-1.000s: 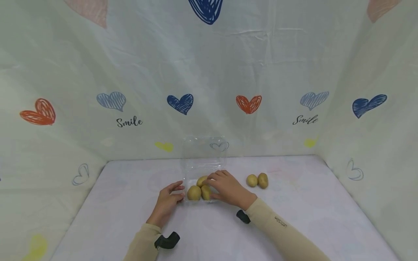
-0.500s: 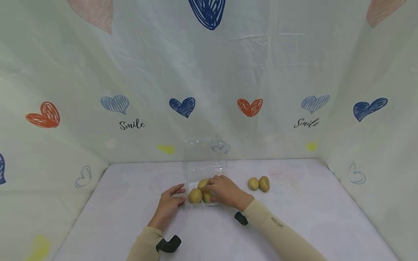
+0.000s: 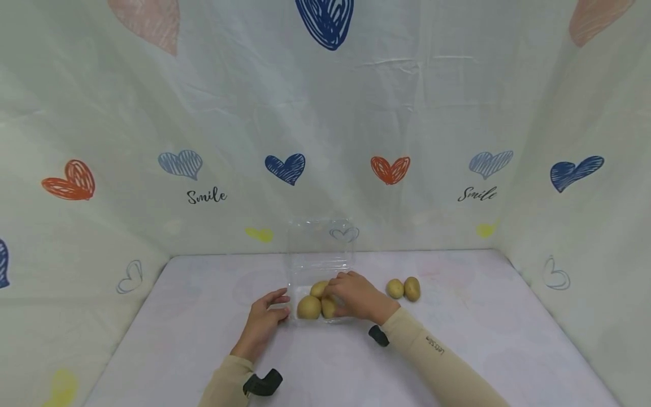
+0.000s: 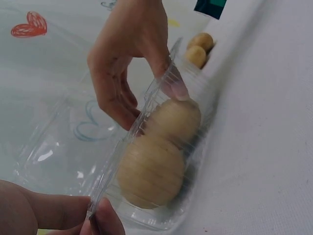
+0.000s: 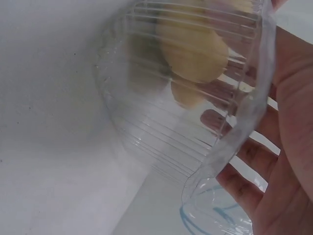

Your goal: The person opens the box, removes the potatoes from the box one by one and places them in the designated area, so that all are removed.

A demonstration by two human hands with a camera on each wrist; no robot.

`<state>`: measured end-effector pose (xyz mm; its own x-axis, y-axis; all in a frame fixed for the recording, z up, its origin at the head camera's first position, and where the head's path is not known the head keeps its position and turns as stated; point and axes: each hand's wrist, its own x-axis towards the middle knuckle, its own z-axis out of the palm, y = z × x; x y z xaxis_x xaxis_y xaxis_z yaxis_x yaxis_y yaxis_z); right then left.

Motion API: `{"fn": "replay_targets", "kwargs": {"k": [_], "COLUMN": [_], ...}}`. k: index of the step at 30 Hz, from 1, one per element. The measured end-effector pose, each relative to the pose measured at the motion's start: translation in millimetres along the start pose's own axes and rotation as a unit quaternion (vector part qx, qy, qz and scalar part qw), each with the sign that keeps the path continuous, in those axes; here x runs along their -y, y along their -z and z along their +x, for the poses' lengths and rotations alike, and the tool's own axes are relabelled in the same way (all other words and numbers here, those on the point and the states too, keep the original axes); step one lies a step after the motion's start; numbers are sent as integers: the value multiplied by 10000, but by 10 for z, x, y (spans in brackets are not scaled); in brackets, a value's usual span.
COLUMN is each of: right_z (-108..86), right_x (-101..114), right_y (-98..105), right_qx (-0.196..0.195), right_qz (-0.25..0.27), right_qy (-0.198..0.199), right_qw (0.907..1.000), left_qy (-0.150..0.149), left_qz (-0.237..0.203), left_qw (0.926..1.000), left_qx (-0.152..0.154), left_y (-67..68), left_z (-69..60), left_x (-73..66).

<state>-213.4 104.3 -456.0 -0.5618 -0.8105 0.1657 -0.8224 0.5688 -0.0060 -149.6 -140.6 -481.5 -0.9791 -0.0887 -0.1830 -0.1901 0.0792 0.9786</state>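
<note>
Compared with half a second ago, the front-left potato sits slightly further right inside the clear box, and the right hand is a touch further right. The box stands near the desk's far edge, its lid raised on that side, leaving the top free for reaching in. The left hand pinches the box's left rim between thumb and fingers, apparently steadying it. The right hand's fingers pinch the front-right potato, a grip that suits reaching over the wall. Behind lies the back potato. Two loose potatoes touch each other near the far edge, right of the box.
</note>
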Motion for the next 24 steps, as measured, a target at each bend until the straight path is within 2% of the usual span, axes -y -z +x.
{"fn": "replay_targets", "kwargs": {"k": [6, 16, 24], "right_z": [28, 44, 56], "right_x": [-34, -113, -106], "right_y": [-25, -29, -25], "right_qx": [153, 646, 617], "right_qz": [169, 262, 259], "right_qy": [-136, -140, -278], "right_qw": [9996, 9975, 9974], "left_qy": [3, -54, 28], "left_qz": [-49, -67, -32], "left_qw": [10000, 10000, 10000], "left_qx": [-7, -11, -64], "left_y": [-3, -2, -3], "left_z": [7, 13, 4], "left_x": [12, 15, 10]}}
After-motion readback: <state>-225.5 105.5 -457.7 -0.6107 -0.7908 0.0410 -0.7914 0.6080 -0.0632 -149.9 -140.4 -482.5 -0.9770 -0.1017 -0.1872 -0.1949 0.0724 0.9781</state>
